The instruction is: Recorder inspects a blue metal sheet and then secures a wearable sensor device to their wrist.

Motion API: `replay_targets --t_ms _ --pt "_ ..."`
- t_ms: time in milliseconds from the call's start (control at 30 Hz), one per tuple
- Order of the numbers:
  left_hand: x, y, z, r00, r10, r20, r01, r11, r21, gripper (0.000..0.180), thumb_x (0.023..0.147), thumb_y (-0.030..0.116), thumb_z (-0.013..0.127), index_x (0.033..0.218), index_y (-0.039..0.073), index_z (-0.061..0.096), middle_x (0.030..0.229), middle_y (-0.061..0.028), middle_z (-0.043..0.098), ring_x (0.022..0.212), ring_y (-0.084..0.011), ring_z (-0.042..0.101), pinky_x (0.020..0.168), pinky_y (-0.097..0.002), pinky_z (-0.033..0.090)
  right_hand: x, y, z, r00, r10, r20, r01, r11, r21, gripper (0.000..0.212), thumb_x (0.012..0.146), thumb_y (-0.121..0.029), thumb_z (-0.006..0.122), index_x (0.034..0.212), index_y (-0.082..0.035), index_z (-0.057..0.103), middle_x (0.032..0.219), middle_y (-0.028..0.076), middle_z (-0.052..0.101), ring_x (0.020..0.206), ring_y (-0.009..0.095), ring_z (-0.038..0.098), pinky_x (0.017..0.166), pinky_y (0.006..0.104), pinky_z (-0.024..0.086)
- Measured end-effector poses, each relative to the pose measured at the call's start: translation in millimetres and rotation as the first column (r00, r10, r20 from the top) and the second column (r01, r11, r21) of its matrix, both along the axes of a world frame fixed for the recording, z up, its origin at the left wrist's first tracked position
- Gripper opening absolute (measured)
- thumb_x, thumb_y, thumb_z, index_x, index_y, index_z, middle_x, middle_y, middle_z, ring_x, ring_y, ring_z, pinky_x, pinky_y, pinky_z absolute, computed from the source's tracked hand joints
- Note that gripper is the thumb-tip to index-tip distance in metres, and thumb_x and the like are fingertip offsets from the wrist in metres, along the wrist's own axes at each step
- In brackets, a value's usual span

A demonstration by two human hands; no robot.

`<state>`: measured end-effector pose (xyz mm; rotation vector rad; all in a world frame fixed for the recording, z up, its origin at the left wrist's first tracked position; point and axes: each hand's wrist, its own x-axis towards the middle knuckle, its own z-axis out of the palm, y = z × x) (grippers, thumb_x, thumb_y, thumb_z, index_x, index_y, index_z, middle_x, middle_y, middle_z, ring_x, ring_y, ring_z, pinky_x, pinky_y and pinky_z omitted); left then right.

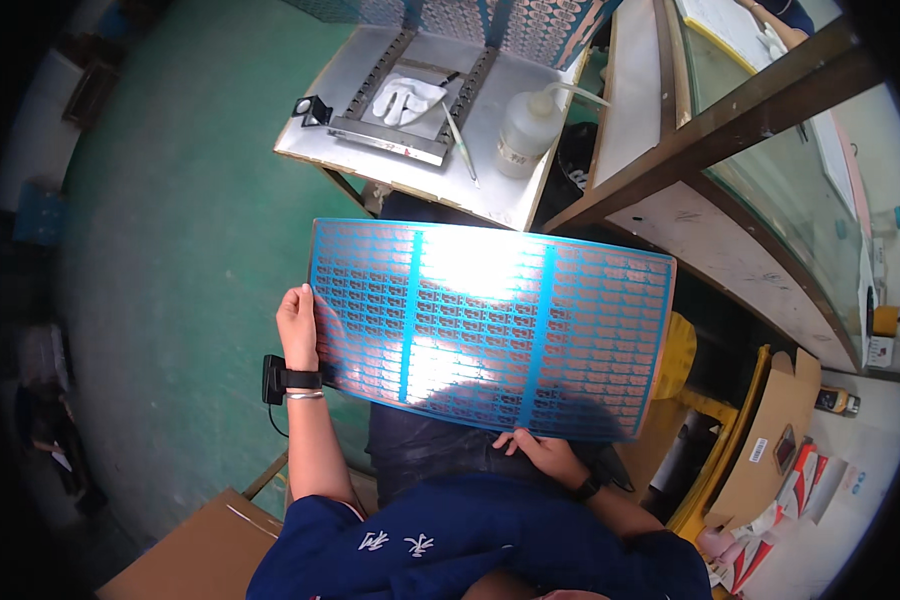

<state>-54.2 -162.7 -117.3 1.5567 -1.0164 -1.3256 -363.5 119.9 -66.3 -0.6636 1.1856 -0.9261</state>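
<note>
A large rectangular circuit board panel (477, 320), blue and copper with rows of a repeated small pattern, lies tilted above my lap. Bright glare hides part of its middle. At its left edge, my left hand (298, 325) is closed on the rim, with some fingers hidden behind. My right hand (545, 455) grips the near edge, right of the middle, its fingers curled at the rim. A black band with a small box and a metal bangle circle my left wrist.
Ahead stands a white-topped table (300, 145) with a metal frame (390, 137), a white glove (407, 100), a pen-like tool (460, 145), a small black loupe (312, 110) and a squeeze bottle (528, 133). More patterned panels (450, 25) stand behind. A wooden-framed glass cabinet (710, 140) and cardboard box (770, 440) are at right.
</note>
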Motion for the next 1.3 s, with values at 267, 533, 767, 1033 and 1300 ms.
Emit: replay_targets --t_ms 267,533,767,1033,1300 --pt "-90.3 26.1 37.0 0.677 -0.085 0.731 0.472 0.812 -0.344 0.052 0.089 0.012 0.057 0.14 0.008 0.046 0.149 -0.0202 0.036 0.139 -0.0398 0.028 0.113 -0.0522 0.019 -4.4 -15.6 7.9 0.979 0.183 -0.092 -0.168 0.974 0.152 0.026 0.1 -0.02 0.05 0.096 -0.001 0.067 0.092 0.002 0.068 0.081 0.009 0.059 0.077 0.023 0.048" --pt "-158.4 59.0 55.9 0.509 -0.333 0.793 0.715 0.677 -0.174 0.05 0.089 0.016 0.053 0.139 0.015 0.05 0.154 -0.0145 0.03 0.143 -0.0368 0.022 0.115 -0.0553 0.01 -1.8 -19.2 8.4 0.954 0.186 -0.234 -0.165 0.981 0.105 0.022 0.095 -0.024 0.059 0.089 -0.006 0.071 0.09 0.003 0.069 0.083 0.016 0.064 0.079 0.0274 0.048" --pt "-159.0 56.5 50.3 0.537 -0.295 0.79 0.699 0.681 -0.221 0.048 0.088 0.018 0.054 0.136 0.017 0.053 0.151 -0.0135 0.035 0.142 -0.0363 0.026 0.115 -0.0555 0.011 -6.3 -28.2 18.1 0.911 0.201 -0.36 -0.214 0.977 0.004 0.022 0.093 -0.027 0.061 0.088 -0.009 0.072 0.089 0.003 0.069 0.084 0.018 0.064 0.079 0.0296 0.049" --pt "-155.9 56.4 50.3 0.527 -0.256 0.81 0.695 0.678 -0.238 0.049 0.089 0.014 0.051 0.138 0.013 0.049 0.152 -0.0138 0.034 0.143 -0.0357 0.025 0.115 -0.0543 0.011 -2.3 -23.1 2.2 0.907 0.167 -0.387 -0.205 0.977 -0.057 0.028 0.093 -0.032 0.061 0.088 -0.007 0.072 0.091 0.004 0.07 0.086 0.018 0.066 0.08 0.0295 0.05" --pt "-155.6 56.7 47.7 0.538 -0.243 0.807 0.682 0.688 -0.248 0.049 0.089 0.015 0.053 0.137 0.014 0.051 0.152 -0.0135 0.034 0.143 -0.0351 0.025 0.115 -0.0535 0.011 -1.7 -17.5 -6.6 0.899 0.157 -0.408 -0.21 0.974 -0.088 0.04 0.093 -0.041 0.061 0.098 -0.002 0.067 0.093 0.01 0.068 0.086 0.025 0.064 0.08 0.0343 0.049"
